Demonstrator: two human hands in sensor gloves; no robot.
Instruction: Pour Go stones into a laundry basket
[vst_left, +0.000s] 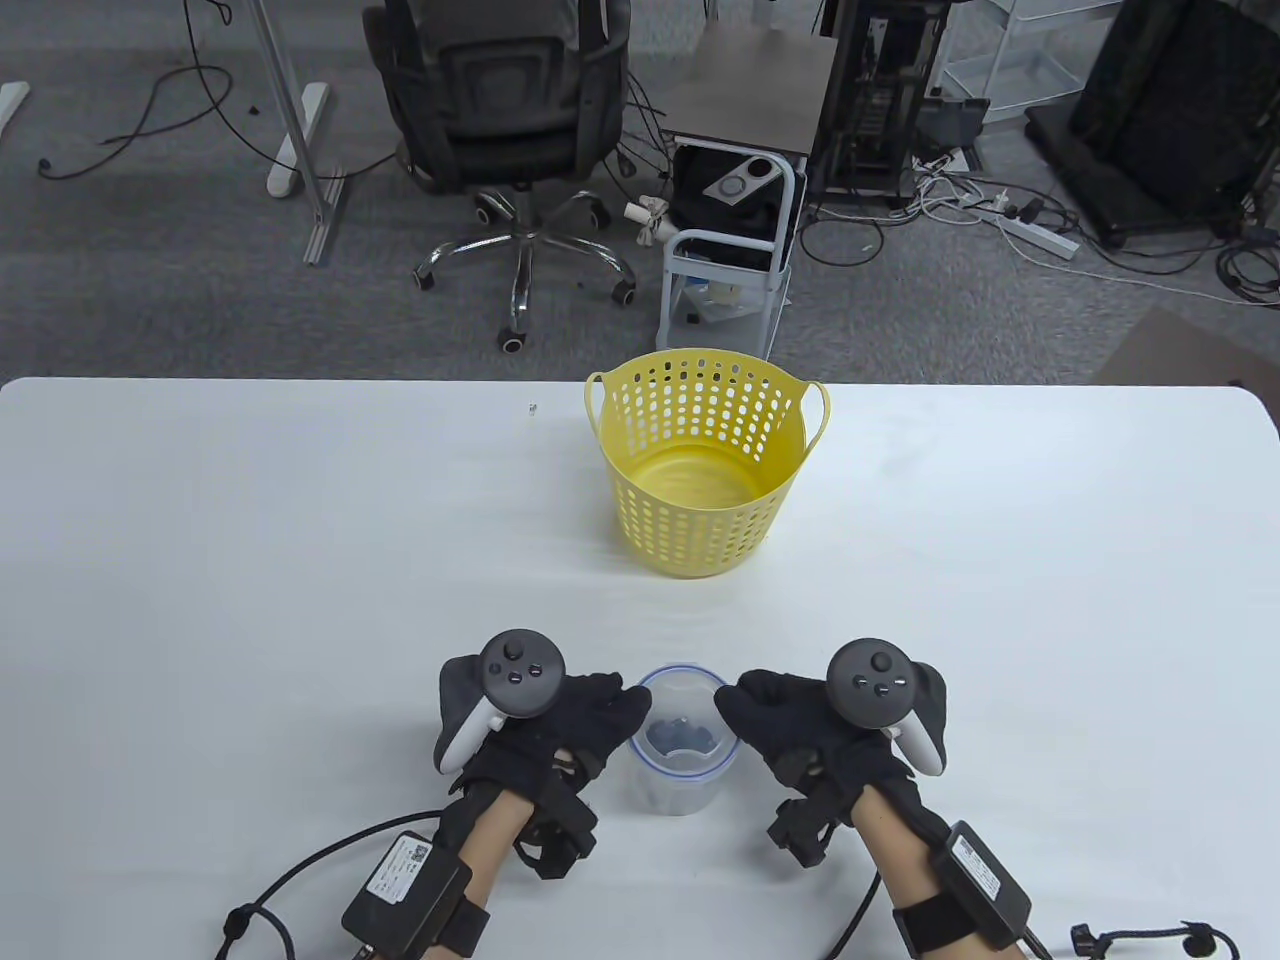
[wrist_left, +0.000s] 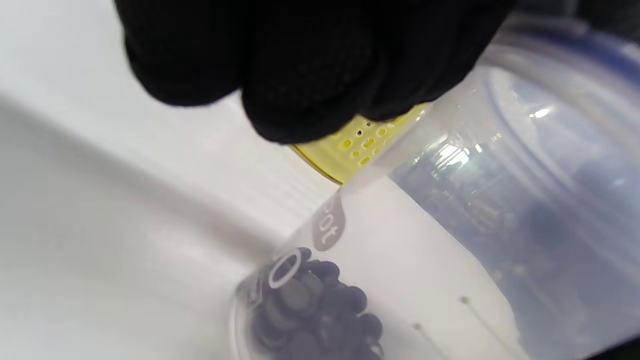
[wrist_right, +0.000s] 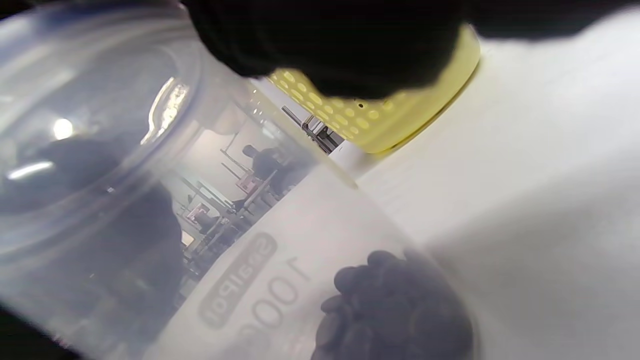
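Observation:
A clear plastic container (vst_left: 682, 790) with a blue-rimmed top stands on the white table near the front edge, with black Go stones (vst_left: 680, 742) in its bottom. My left hand (vst_left: 605, 712) touches its left side at the rim and my right hand (vst_left: 760, 712) touches its right side, so it sits between them. The yellow perforated laundry basket (vst_left: 690, 520) stands upright behind it, apart from both hands. The left wrist view shows my gloved fingers (wrist_left: 310, 75) at the container (wrist_left: 500, 200), the stones (wrist_left: 315, 310) and the basket (wrist_left: 350, 150). The right wrist view shows fingers (wrist_right: 340, 45), container (wrist_right: 100, 150), stones (wrist_right: 395, 305) and basket (wrist_right: 400, 125).
A small speck (vst_left: 532, 408) lies on the table (vst_left: 250, 600) left of the basket. An office chair (vst_left: 510, 120) and a small cart (vst_left: 730, 240) stand on the floor beyond the far edge. Cables trail from both wrists at the front edge.

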